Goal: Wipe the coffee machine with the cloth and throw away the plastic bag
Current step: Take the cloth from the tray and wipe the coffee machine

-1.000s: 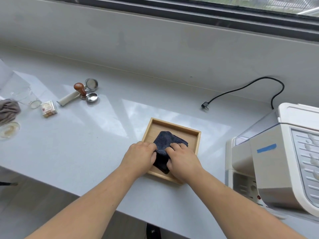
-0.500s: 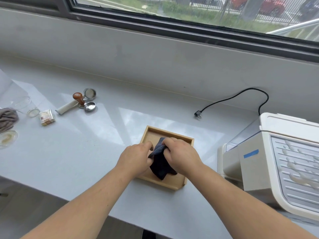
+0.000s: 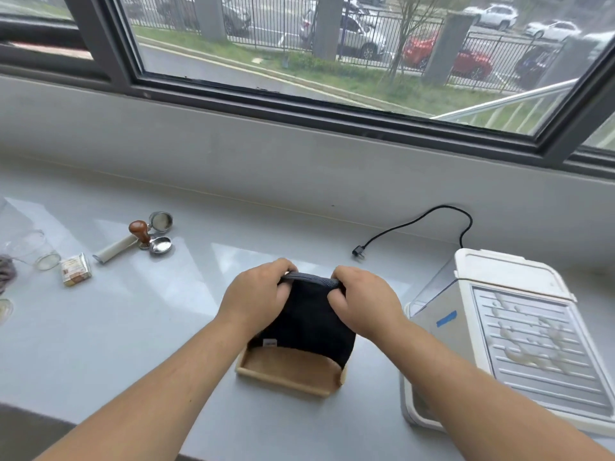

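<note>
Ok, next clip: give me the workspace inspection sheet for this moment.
Surface: pale grey counter, glossy.
Job's things: dark cloth held up over the wooden tray; coffee machine at right, its ribbed panel smeared; plastic bag not clearly identified.
Clutter: tamper, metal filter baskets, white handle, small packet, clear plastic item at the left edge.
Grips: left hand and right hand each pinch the cloth's top edge.
Cables: black cord lies loose, plug unplugged.
Surroundings: window, parked cars outside.
</note>
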`<action>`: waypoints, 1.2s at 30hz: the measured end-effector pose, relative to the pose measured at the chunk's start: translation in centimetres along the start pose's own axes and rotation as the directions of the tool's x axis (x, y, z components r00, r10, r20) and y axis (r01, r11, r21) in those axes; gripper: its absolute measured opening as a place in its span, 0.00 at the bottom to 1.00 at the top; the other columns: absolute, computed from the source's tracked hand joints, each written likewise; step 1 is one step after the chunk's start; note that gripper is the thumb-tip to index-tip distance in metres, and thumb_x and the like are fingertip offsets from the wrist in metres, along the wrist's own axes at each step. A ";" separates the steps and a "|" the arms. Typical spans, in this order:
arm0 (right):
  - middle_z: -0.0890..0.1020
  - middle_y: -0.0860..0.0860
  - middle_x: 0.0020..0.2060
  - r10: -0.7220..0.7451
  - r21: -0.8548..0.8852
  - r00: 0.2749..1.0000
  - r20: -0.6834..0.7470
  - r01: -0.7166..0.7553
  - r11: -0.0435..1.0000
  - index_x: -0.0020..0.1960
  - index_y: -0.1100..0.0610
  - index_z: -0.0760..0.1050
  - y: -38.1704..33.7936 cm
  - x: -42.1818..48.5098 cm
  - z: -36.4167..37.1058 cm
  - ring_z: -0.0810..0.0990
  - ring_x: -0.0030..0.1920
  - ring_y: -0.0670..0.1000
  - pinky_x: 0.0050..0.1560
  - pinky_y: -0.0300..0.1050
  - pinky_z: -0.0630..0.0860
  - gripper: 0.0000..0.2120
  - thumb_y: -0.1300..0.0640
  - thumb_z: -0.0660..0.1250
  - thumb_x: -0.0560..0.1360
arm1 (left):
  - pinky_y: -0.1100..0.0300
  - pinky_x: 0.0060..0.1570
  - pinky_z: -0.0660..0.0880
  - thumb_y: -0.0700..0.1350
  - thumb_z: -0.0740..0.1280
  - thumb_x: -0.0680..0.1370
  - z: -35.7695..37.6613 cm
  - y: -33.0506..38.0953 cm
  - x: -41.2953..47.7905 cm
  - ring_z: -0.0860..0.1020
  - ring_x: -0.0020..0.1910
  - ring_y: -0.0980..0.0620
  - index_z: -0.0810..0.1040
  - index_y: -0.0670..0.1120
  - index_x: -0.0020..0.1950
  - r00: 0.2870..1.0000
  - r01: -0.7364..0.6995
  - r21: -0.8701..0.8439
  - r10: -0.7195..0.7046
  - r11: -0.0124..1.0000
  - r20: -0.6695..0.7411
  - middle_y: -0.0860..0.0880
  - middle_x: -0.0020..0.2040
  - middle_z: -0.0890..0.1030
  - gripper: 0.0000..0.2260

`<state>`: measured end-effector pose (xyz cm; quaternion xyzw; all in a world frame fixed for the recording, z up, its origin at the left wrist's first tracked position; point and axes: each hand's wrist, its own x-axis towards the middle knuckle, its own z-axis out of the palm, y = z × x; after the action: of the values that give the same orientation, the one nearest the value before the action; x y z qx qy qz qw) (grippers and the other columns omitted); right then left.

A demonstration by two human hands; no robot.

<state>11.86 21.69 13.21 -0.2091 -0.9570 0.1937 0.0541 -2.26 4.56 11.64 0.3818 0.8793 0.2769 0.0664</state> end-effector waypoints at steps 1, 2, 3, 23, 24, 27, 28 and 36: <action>0.72 0.45 0.33 0.021 0.005 1.000 -0.005 -0.021 1.000 0.40 0.48 0.66 -0.1 0.0 -0.7 0.73 0.37 0.54 0.29 0.45 0.61 0.03 0.54 0.59 0.72 | 0.55 0.41 0.74 0.45 0.62 0.79 -0.7 0.6 0.4 0.80 0.46 0.49 0.79 0.59 0.57 1.000 -0.025 0.000 0.025 1.000 -0.007 0.58 0.47 0.85 0.11; 0.73 0.46 0.32 0.043 0.010 0.999 -0.017 -0.043 0.999 0.39 0.48 0.64 -0.1 0.0 -1.4 0.73 0.36 0.55 0.29 0.46 0.60 0.04 0.54 0.59 0.71 | 0.54 0.42 0.75 0.45 0.62 0.79 -1.3 1.1 0.9 0.80 0.47 0.48 0.79 0.58 0.58 0.999 -0.048 0.002 0.048 0.999 -0.011 0.57 0.48 0.85 0.12; 0.73 0.47 0.31 0.065 0.013 0.997 -0.032 -0.064 0.998 0.37 0.48 0.62 -0.1 0.0 -2.1 0.73 0.35 0.56 0.29 0.47 0.59 0.06 0.54 0.59 0.71 | 0.53 0.42 0.76 0.46 0.63 0.79 -2.0 1.8 1.4 0.80 0.47 0.47 0.79 0.58 0.58 0.998 -0.064 0.008 0.064 0.998 -0.011 0.56 0.47 0.85 0.12; 0.83 0.40 0.42 0.131 0.264 0.981 -0.142 -0.090 0.960 0.50 0.42 0.74 1.6 -0.4 -19.3 0.82 0.44 0.45 0.42 0.47 0.80 0.16 0.34 0.67 0.68 | 0.49 0.50 0.84 0.49 0.63 0.73 -8.4 23.0 9.9 0.85 0.40 0.56 0.82 0.58 0.48 0.994 -0.085 -0.527 0.106 0.846 0.009 0.56 0.38 0.87 0.09; 0.83 0.41 0.43 0.142 0.261 0.975 -0.171 -0.094 0.961 0.52 0.42 0.73 2.1 -0.6 -20.0 0.82 0.45 0.47 0.42 0.48 0.79 0.16 0.36 0.67 0.69 | 0.47 0.51 0.84 0.50 0.63 0.72 -8.3 24.1 9.9 0.86 0.42 0.54 0.82 0.58 0.48 0.993 -0.099 -0.541 0.122 0.835 0.005 0.55 0.39 0.87 0.09; 0.85 0.46 0.46 0.187 0.277 0.953 -0.239 -0.118 0.954 0.55 0.47 0.76 4.0 -1.2 -22.3 0.83 0.48 0.54 0.48 0.55 0.81 0.12 0.48 0.65 0.72 | 0.45 0.54 0.83 0.51 0.65 0.73 -7.7 26.9 9.6 0.85 0.46 0.51 0.81 0.60 0.49 0.984 -0.147 -0.576 0.179 0.804 -0.002 0.53 0.43 0.87 0.09; 0.85 0.47 0.45 0.198 0.283 0.945 -0.261 -0.121 0.951 0.55 0.48 0.77 4.8 -1.4 -23.0 0.83 0.48 0.55 0.49 0.56 0.81 0.11 0.51 0.64 0.73 | 0.45 0.54 0.82 0.52 0.66 0.73 -7.5 27.6 9.4 0.86 0.46 0.51 0.81 0.61 0.51 0.979 -0.164 -0.590 0.203 0.791 0.000 0.53 0.43 0.87 0.09; 0.84 0.43 0.40 0.229 0.274 0.840 -0.491 -0.101 0.956 0.53 0.46 0.80 9.9 -4.1 -28.3 0.81 0.43 0.52 0.41 0.48 0.75 0.09 0.54 0.65 0.75 | 0.57 0.52 0.81 0.66 0.71 0.70 -4.2 29.3 7.5 0.83 0.50 0.65 0.66 0.69 0.68 0.933 -0.296 -0.380 0.351 0.876 0.084 0.63 0.54 0.83 0.28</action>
<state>24.56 38.11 35.21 -0.3277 -0.8550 0.2471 0.3171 9.69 24.31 31.66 0.5247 0.7294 0.4112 0.1538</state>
